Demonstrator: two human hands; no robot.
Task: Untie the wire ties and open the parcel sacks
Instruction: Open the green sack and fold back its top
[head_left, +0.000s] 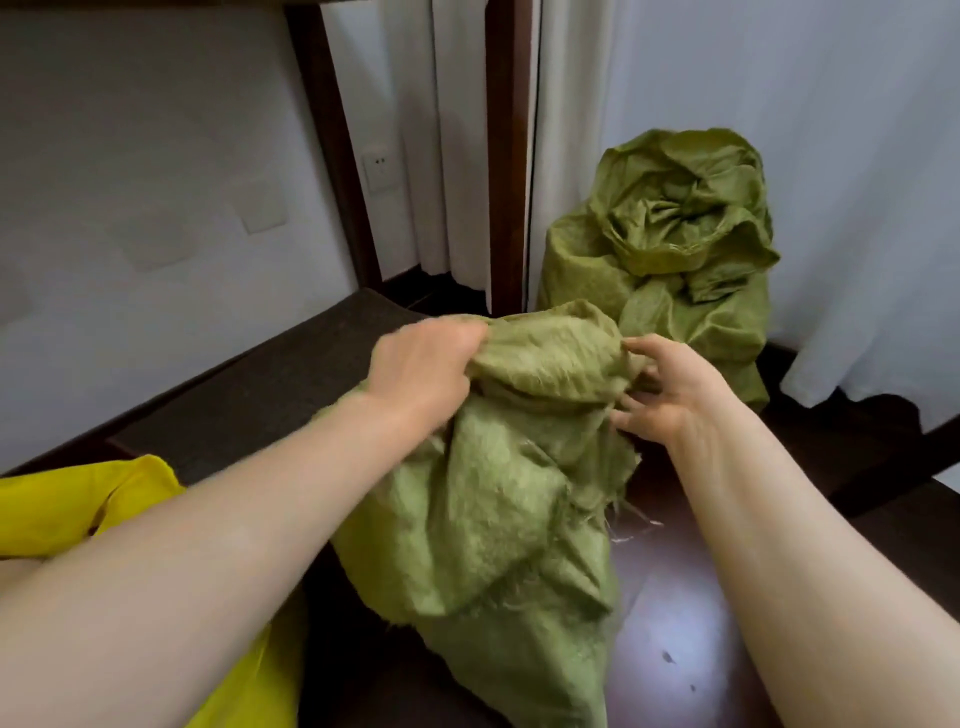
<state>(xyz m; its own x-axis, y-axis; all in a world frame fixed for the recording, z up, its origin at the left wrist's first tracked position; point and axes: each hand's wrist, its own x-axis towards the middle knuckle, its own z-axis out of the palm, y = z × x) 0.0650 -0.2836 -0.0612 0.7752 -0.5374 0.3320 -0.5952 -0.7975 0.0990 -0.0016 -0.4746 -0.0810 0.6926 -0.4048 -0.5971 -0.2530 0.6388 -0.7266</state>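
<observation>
**A:** Nearest to cam?
**B:** yellow fabric (78, 499) bottom left, under the left forearm. Glossy dark floor (675, 639) bottom right, w/ a light glare on it.
**A:** Task item?
**B:** The near sack (493, 519) is olive-green woven stuff, limp & crumpled, w/ frayed threads along its edges. Centre frame, btw both forearms, running from the bottom edge up to the hands.
**A:** Hands?
**B:** The left hand (421, 374) is clenched on the top rim, fabric bunched in the fist. The right hand (670, 395) pinches a fold on the sack's right side, thumb above, fingers below. Bit blurred tho.
**A:** Further back?
**B:** dark mat (291, 384) on the left by the wall. The far sack (670, 249), same green, sits upright by the white curtain (457, 130), mouth crumpled inward. Can't tell if it's tied. wall socket (379, 166) beyond.
</observation>
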